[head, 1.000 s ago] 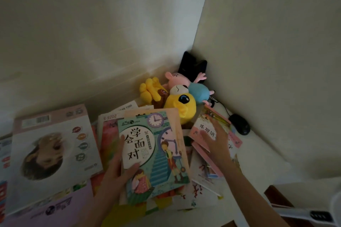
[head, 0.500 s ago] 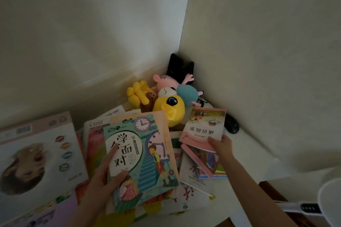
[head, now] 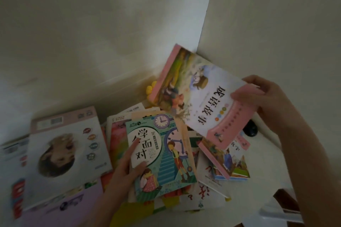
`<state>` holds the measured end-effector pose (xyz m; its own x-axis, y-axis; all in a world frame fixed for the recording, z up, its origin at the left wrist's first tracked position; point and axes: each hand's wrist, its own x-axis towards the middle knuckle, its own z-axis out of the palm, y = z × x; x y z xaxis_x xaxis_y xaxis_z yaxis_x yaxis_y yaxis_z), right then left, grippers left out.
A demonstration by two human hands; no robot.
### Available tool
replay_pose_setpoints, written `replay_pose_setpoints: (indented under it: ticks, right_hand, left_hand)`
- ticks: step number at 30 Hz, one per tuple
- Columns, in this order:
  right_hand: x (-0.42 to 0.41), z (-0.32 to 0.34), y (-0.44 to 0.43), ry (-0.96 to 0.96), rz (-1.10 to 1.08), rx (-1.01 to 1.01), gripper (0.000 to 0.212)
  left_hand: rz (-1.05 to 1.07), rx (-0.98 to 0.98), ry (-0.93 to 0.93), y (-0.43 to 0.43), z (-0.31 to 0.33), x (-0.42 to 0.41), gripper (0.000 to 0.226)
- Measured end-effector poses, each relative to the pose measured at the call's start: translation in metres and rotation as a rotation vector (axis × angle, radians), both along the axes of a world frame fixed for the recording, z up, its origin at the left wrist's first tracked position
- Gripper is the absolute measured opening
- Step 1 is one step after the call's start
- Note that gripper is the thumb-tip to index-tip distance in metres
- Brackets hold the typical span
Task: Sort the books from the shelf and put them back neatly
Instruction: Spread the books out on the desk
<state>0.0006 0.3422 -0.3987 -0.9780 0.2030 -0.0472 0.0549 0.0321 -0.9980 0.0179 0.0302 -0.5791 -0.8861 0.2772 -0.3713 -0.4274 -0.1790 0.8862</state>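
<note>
The right hand (head: 265, 101) holds a pink book (head: 199, 101) up in the air, over the right side of the pile (head: 118, 134); the thumb (head: 245, 94) lies on the cover at the pink end, and the other fingers curl round behind the top edge, so the book is pinched between them; the book is tilted, with its far corner up near the corner of the wall (head: 110, 24).

The left hand (head: 125, 171) rests on a green book (head: 166, 155) with a clock on it; this book lies flat on top of the pile, in the middle; one finger and the thumb lie quite straight on the cover, near its left edge; the other fingers are hidden, so I cannot tell if they hook under the book; it looks like the hand just presses down.

To the left lies a white book (head: 68, 145) with a round picture of a face; a purple book (head: 60, 206) pokes out from under it at the front.

To the right of the green book another pink book (head: 223, 160) lies flat; the raised book covers part of it.

A bit of a yellow toy (head: 151, 88) peeps out behind the raised book; a black mouse (head: 250, 128) sits on the white top (head: 263, 171), just beside the right arm.
</note>
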Motion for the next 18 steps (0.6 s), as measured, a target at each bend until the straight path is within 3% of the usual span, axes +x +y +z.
replay_pose_setpoints:
  ticks: [2, 5, 7, 9, 12, 13, 15, 18]
  right_hand:
    - [-0.021, -0.005, -0.002, -0.074, 0.055, -0.006, 0.027]
    - [-0.059, -0.05, -0.017, -0.243, 0.043, 0.164, 0.024]
    - [-0.081, -0.083, -0.037, -0.308, 0.207, 0.404, 0.024]
    - [-0.093, -0.106, -0.062, -0.265, 0.416, 0.796, 0.031]
    - [-0.104, -0.127, -0.092, -0.079, 0.393, 1.244, 0.044]
    - [-0.103, -0.128, -0.1, -0.021, 0.371, 1.324, 0.057]
    - [-0.092, -0.129, -0.112, 0.009, 0.282, 1.299, 0.077]
    - [-0.046, -0.131, -0.123, -0.01, 0.191, 1.133, 0.071]
  left_hand:
    - [0.07, 0.094, -0.073, 0.011, 0.01, -0.01, 0.036]
    - [0.215, 0.265, -0.103, 0.002, 0.023, -0.011, 0.034]
    - [0.198, 0.157, -0.03, 0.005, 0.028, -0.012, 0.029]
    - [0.201, 0.083, -0.047, 0.01, 0.033, -0.008, 0.027]
    - [0.031, 0.101, 0.016, 0.004, 0.019, 0.002, 0.103]
    - [0.017, 0.105, 0.031, 0.001, 0.013, 0.003, 0.114]
    - [-0.037, 0.12, 0.032, -0.004, 0.004, -0.001, 0.112]
    - [-0.051, 0.113, 0.011, -0.01, -0.002, -0.001, 0.108]
